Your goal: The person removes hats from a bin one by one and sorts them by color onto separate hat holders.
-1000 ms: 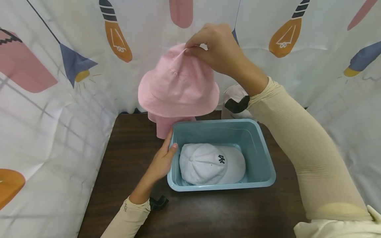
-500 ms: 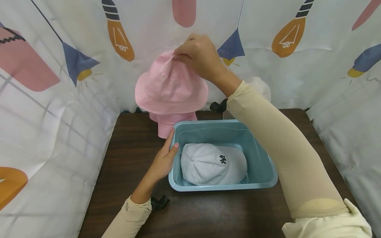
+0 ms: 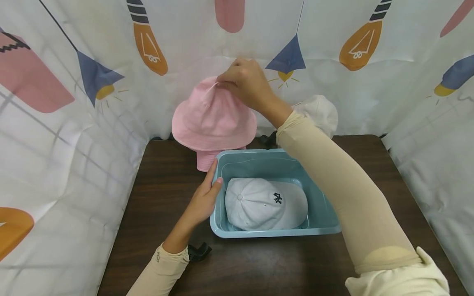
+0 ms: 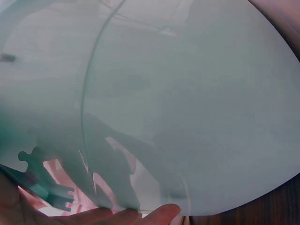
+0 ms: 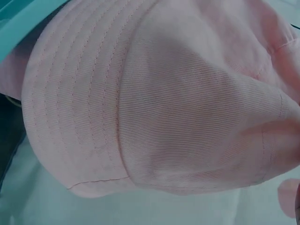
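A pink bucket hat (image 3: pixel 214 119) hangs crown up in the head view, its crown pinched by my right hand (image 3: pixel 248 84). Below its brim shows a pink ribbed piece (image 3: pixel 206 161), mostly covered, and I cannot tell whether the two touch. The hat's stitched brim (image 5: pixel 79 103) and crown fill much of the right wrist view. My left hand (image 3: pixel 203 199) holds the left wall of a light blue plastic bin (image 3: pixel 274 233), thumb over the rim and fingers outside. In the bin lies a white baseball cap (image 3: pixel 255 203) with a dark logo, its visor to the right.
Another white cap (image 3: pixel 320 113) stands behind the bin at the back right, partly hidden by my right arm. A dark wooden table (image 3: pixel 159 197) bears everything. A white printed curtain (image 3: pixel 185 37) closes off the back and both sides.
My right hand has come down and a little left with the bucket hat, which now covers more of the pink piece below. The left hand and the bin have stayed put.
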Motion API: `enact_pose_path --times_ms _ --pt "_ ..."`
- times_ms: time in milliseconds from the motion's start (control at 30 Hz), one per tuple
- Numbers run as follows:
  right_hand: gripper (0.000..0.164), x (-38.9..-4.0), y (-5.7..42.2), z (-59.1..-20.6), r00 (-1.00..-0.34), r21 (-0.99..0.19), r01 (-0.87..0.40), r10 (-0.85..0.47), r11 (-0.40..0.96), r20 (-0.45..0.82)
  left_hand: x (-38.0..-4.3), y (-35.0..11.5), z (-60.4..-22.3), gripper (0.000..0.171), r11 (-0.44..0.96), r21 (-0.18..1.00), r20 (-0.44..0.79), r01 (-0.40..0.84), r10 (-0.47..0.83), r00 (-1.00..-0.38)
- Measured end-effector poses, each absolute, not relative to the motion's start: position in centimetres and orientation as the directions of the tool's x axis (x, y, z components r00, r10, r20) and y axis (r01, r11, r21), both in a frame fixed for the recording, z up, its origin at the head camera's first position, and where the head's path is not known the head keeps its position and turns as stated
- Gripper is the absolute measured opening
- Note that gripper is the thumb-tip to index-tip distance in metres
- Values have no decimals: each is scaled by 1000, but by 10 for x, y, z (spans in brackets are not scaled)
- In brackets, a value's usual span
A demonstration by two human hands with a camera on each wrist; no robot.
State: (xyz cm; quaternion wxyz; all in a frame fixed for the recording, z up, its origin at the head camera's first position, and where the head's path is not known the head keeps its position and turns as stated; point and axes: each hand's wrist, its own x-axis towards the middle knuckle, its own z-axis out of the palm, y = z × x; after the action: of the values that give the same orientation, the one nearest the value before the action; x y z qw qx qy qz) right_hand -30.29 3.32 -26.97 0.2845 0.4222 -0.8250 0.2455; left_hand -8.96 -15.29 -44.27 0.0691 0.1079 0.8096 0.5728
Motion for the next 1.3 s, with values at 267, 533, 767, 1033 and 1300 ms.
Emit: enact_pose_path --times_ms 267,533,767,1033,1300 --pt "13 -303 31 -290 -483 -181 -845 -573 503 663 -89 -153 -442 61 322 941 16 102 259 -966" --pt "16 -300 29 -299 -508 -204 -845 -624 494 594 -90 -155 -440 61 334 938 6 98 266 -964" --pt "34 -294 32 -302 -621 -359 -782 -595 509 509 -93 -164 -422 66 454 886 -53 94 300 -953" --pt "36 -293 54 -314 -845 -678 -499 -131 540 518 -118 -194 -383 56 585 808 76 70 14 -997" --pt "61 -288 69 -355 -983 -865 183 90 467 -160 -179 -227 -380 53 423 904 64 -57 -268 -961"
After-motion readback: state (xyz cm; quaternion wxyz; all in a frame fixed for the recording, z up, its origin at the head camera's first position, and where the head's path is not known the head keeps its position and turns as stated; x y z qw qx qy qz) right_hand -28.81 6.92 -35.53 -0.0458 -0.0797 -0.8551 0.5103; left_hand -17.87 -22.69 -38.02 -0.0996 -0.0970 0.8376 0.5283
